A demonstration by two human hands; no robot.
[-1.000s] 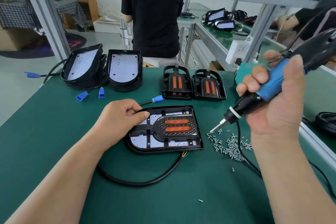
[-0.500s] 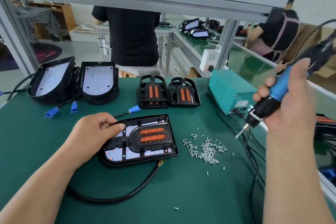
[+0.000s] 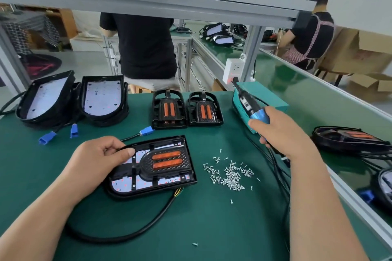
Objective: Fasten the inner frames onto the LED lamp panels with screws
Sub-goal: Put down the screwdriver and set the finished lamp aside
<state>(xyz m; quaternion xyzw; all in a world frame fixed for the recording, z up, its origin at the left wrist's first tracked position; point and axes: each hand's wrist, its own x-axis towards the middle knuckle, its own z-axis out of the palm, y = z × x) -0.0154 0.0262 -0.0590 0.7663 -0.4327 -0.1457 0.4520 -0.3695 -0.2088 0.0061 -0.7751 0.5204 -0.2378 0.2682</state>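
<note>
An LED lamp panel (image 3: 135,184) lies flat on the green bench before me, a black inner frame (image 3: 167,162) with two orange lenses seated on it. My left hand (image 3: 99,159) grips the panel's left rim, thumb on top. My right hand (image 3: 282,131) holds a blue and black electric screwdriver (image 3: 251,106) low at the right, its bit end hidden under the hand. A pile of small silver screws (image 3: 230,175) lies between panel and screwdriver. Two spare inner frames (image 3: 168,109) (image 3: 204,110) and two bare panels (image 3: 42,97) (image 3: 102,97) sit at the back.
A teal power box (image 3: 273,95) stands behind my right hand, black cables (image 3: 275,167) trailing from it. Finished lamps (image 3: 347,136) lie on the right bench past an aluminium rail (image 3: 350,195). The panel's thick black cable (image 3: 131,235) loops toward me. Two people work beyond.
My right hand has dropped the screwdriver from raised and tip-down to low beside the teal box, its tail pointing away. The left hand stays on the panel.
</note>
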